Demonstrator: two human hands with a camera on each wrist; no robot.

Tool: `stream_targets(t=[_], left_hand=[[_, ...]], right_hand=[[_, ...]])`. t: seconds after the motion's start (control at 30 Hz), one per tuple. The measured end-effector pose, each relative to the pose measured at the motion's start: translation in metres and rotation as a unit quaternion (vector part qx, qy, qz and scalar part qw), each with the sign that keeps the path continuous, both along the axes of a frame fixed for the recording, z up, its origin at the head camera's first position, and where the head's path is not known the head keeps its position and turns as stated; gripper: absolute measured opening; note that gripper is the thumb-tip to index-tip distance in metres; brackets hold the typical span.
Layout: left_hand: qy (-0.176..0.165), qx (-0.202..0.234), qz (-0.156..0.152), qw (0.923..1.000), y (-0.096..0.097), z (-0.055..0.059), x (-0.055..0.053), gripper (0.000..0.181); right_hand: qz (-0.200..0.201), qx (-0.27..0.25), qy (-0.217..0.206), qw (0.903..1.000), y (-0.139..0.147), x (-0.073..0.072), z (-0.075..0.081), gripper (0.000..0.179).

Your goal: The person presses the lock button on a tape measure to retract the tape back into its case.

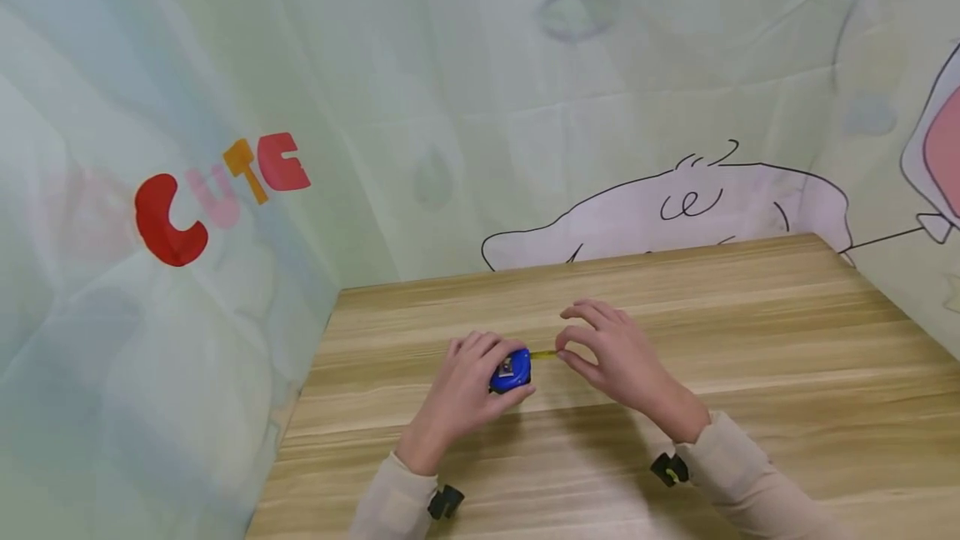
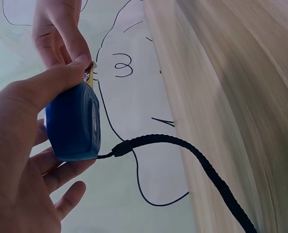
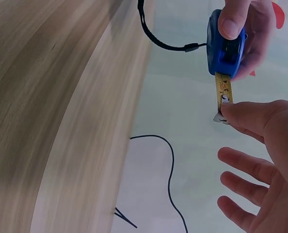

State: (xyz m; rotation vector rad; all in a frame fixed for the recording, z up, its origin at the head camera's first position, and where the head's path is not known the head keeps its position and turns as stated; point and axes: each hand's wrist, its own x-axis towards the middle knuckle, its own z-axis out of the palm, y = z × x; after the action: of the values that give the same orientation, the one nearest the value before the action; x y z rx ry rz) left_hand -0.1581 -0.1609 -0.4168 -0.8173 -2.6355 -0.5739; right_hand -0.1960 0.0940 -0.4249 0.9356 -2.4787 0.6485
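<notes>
A blue tape measure [image 1: 512, 371] is gripped by my left hand [image 1: 467, 383], thumb on one side and fingers on the other. From its mouth a short length of yellow blade [image 3: 223, 88] with printed numbers sticks out. My right hand [image 1: 618, 358] pinches the blade's end between thumb and forefinger, close to the metal hook [image 3: 221, 118]; its other fingers are spread apart from the blade. In the left wrist view a black wrist strap [image 2: 175, 141] hangs from the case. Both hands are over the wooden table.
The wood-grain table [image 1: 750, 315] spreads under the hands. Behind it and to the left hang pale printed curtains [image 1: 420, 107] with a line drawing and coloured letters. Small black devices [image 1: 446, 502] sit at both cuffs.
</notes>
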Motion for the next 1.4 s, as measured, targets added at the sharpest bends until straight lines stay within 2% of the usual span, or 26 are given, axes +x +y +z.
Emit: stream_targets(t=[0.37,0.8,1.03,1.23,1.4], left_hand=[[-0.001,0.004,-0.005,1.0000,0.010,-0.001,0.001,0.053],[-0.022,-0.003,-0.012,0.9997,0.017,-0.003,0.002,0.053],[-0.037,0.000,-0.011,0.9993,0.017,-0.003,0.003,0.054],[-0.036,0.001,0.005,0.9993,0.013,-0.006,0.002,0.055],[-0.038,-0.003,0.006,0.9992,0.011,-0.007,0.000,0.057]], right_hand=[[0.010,-0.005,0.000,0.9999,-0.005,0.002,-0.002,0.009],[0.012,0.003,0.003,0.9999,-0.011,0.006,-0.004,0.011],[0.011,0.005,-0.001,0.9999,-0.009,0.004,-0.006,0.014],[-0.004,0.005,0.000,1.0000,-0.002,0.002,-0.007,0.017],[-0.009,0.012,0.002,0.9999,0.002,0.001,-0.007,0.017]])
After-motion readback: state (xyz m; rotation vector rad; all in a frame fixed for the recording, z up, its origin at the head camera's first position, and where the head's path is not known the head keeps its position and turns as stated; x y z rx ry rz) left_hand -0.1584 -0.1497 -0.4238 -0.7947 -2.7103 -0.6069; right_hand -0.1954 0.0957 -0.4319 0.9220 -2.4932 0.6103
